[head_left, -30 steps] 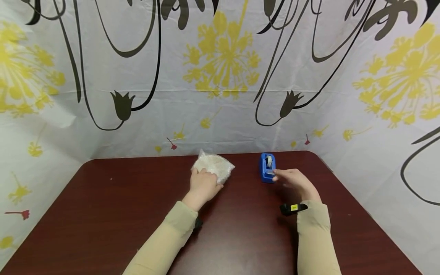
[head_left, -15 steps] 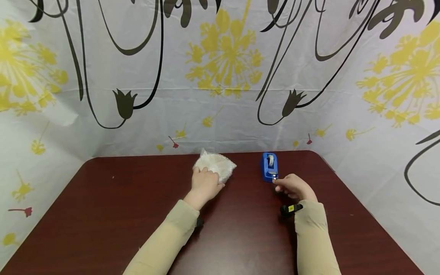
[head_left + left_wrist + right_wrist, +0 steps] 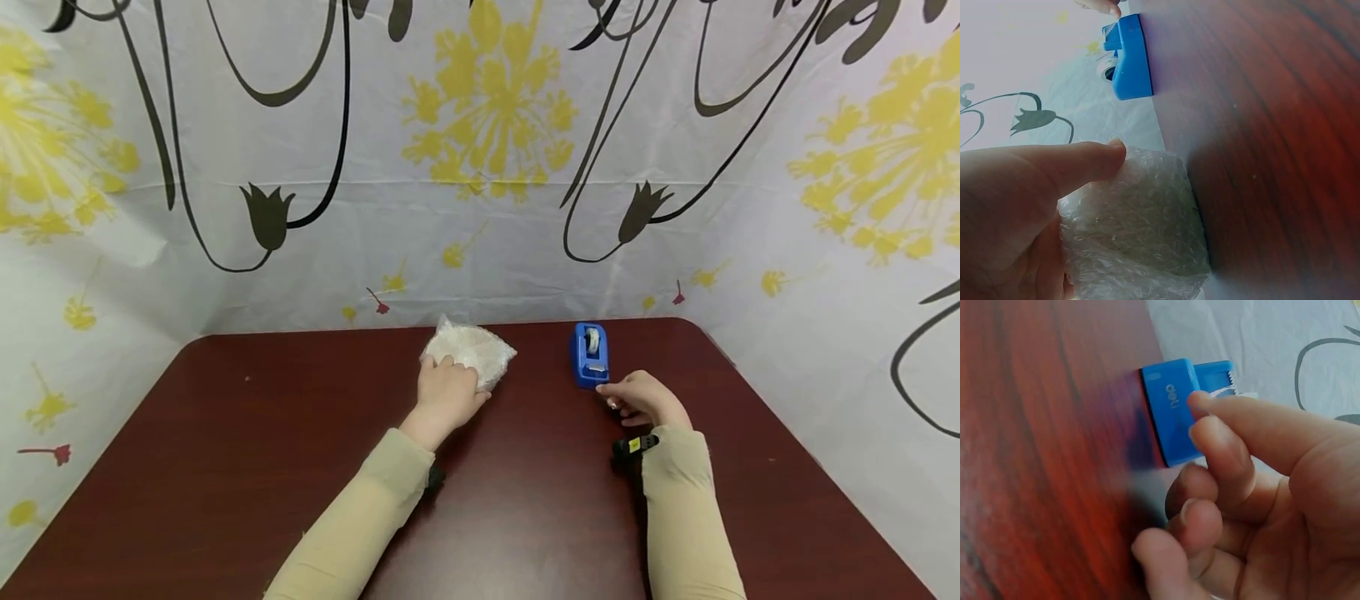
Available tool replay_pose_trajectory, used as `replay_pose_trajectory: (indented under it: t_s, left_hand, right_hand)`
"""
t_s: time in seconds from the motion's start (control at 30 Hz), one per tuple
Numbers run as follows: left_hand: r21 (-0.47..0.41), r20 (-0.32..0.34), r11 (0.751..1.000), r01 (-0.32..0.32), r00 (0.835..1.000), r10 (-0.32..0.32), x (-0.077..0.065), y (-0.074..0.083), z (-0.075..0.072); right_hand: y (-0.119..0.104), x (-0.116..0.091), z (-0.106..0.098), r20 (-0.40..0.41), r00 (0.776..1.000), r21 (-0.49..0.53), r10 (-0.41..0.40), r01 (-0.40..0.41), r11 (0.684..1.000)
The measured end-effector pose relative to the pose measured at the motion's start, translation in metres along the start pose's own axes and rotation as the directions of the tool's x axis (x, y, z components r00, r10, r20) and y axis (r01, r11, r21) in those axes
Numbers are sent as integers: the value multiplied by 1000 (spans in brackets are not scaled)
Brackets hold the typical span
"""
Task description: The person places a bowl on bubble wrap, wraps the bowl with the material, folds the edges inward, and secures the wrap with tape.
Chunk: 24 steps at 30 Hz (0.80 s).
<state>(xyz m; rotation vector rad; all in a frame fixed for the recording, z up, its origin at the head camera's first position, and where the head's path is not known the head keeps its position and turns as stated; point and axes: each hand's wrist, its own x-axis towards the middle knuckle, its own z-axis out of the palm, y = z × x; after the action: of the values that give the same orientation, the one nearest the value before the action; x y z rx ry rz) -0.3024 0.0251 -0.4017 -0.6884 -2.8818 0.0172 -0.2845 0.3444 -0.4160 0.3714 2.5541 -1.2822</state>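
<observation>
In the head view, my left hand (image 3: 447,393) grips the near side of a bundle wrapped in bubble wrap (image 3: 480,350). In the left wrist view the thumb (image 3: 1094,164) lies along the top of the bubble-wrapped bundle (image 3: 1141,219), and what is inside shows only as pale. Right of it stands a blue tape dispenser (image 3: 581,367) with a white roll. At its front end is my right hand (image 3: 647,402), thumb and forefinger brought together. A short clear strip of tape (image 3: 1221,391) runs from the toothed cutter to those fingertips, which pinch it; the other fingers are curled.
Both things stand near the far edge of a dark red-brown table (image 3: 300,467). Behind and beside it hangs a white cloth (image 3: 517,275) with yellow and dark flower prints. A dark wrist strap (image 3: 633,446) shows at the right sleeve.
My right hand has moved from the dispenser's right side to its front end, and its thumb and forefinger have come together there. The left hand keeps its grip on the bundle.
</observation>
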Motion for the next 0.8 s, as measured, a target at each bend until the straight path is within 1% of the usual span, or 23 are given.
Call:
replay_pose_trajectory:
  t_s: [0.07,0.17,0.27,0.33,0.4,0.5,0.57,0.67,0.73,0.8]
  left_hand:
    - [-3,-6,1000,4,1000,-4,0,-1,-1]
    - [-12,-8,1000,8,1000,-8,-1,-1,-1]
    - [-13,-9,1000,3,1000,-3,-1,-1,-1]
    - [-11,-10,1000,-8,1000,8,0,-2,-1]
    - [-4,-5,1000,-20,1000,20,-1,-3,-2]
    - [14,26,999,-34,999,33,-2,-5,-6]
    - [16,56,999,-41,998,40,-3,-5,-9]
    - [-3,94,999,-48,994,48,-5,-6,-11]
    - [-19,103,999,-46,993,48,-6,-5,-12]
    - [-31,104,999,-44,993,47,-6,-5,-10]
  right_hand:
    - [-2,1,-1,-8,1000,-4,-9,9,1000]
    - [-2,-1,-4,4,1000,-9,-19,19,1000]
    - [-2,-9,-11,21,999,-2,-31,31,1000]
    - [-4,-16,-17,38,998,-8,-59,60,998]
    - [-8,-22,-22,36,995,-14,-89,89,996]
    - [-15,-28,-27,53,989,-16,-138,139,990]
    - [-21,-31,-27,48,988,-14,-145,145,989]
    - [-29,-33,-27,63,985,-12,-163,164,986]
    - [-36,-35,-27,68,977,-12,-203,204,979]
    - [-42,-38,-26,66,964,-19,-259,261,965]
